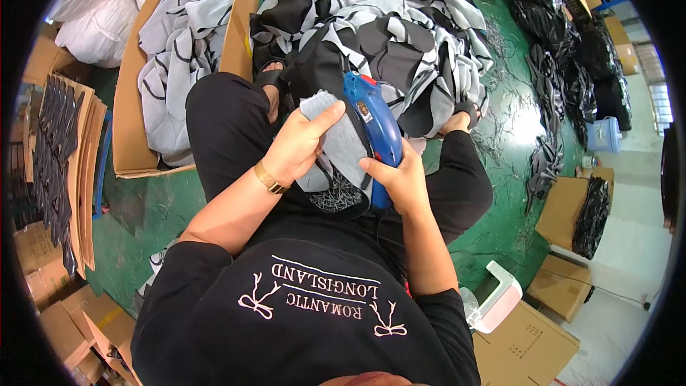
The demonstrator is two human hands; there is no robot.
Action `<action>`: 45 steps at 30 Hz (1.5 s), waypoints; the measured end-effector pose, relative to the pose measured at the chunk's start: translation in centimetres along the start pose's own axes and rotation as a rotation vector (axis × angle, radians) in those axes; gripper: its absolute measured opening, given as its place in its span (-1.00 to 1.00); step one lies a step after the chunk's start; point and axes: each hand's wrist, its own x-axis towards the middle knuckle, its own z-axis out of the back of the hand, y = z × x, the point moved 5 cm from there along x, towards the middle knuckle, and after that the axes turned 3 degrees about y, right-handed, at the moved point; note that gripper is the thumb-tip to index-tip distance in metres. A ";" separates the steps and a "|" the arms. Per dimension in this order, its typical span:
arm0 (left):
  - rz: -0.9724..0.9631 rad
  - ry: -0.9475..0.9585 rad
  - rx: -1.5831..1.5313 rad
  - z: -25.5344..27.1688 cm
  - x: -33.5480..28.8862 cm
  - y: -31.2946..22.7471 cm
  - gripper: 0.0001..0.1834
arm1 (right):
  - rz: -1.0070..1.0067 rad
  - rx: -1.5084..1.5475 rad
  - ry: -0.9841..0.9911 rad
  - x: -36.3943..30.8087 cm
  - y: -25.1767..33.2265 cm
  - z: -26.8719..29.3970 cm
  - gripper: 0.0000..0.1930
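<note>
My left hand [301, 141] is closed on a grey fabric piece [344, 149] with a dark edge, its thumb pressed flat on top. My right hand [401, 177] is wrapped round a blue handheld electric cutter [384, 125] with a red switch. The cutter's body lies along the right edge of the fabric, its front end pointing away from me. The right thumb reaches over to the fabric's edge. Thread clippings [336, 194] lie on the dark cloth in my lap, just below the held piece. The cutter's blade is too small to make out.
Beyond my feet is a large heap of grey and black fabric pieces [400, 43]. A cardboard box [239, 36] of similar pieces stands at the left. Black bags [582, 50] line the right wall. A white-framed device [498, 297] stands by my right elbow. Thread scraps litter the green floor [471, 221].
</note>
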 end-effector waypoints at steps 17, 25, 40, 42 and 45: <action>-0.219 0.069 0.066 1.0 1.0 -3.2 -0.64 | -0.226 0.311 0.184 -3.3 -1.5 3.8 -0.61; -0.109 0.161 0.023 -0.2 0.4 -3.0 -0.60 | -0.303 0.416 0.305 -3.6 -2.2 3.0 -0.66; -0.070 0.275 0.074 -1.0 0.0 -1.8 -0.57 | -0.336 0.669 0.401 -3.3 -3.1 1.9 -0.66; -0.086 0.229 0.057 -0.8 0.2 -1.4 -0.59 | -0.255 0.609 0.306 -2.7 -2.5 2.6 -0.64; -0.056 0.196 -0.019 -1.0 0.3 -1.8 -0.64 | -0.199 0.479 0.180 -2.7 -1.8 3.8 -0.61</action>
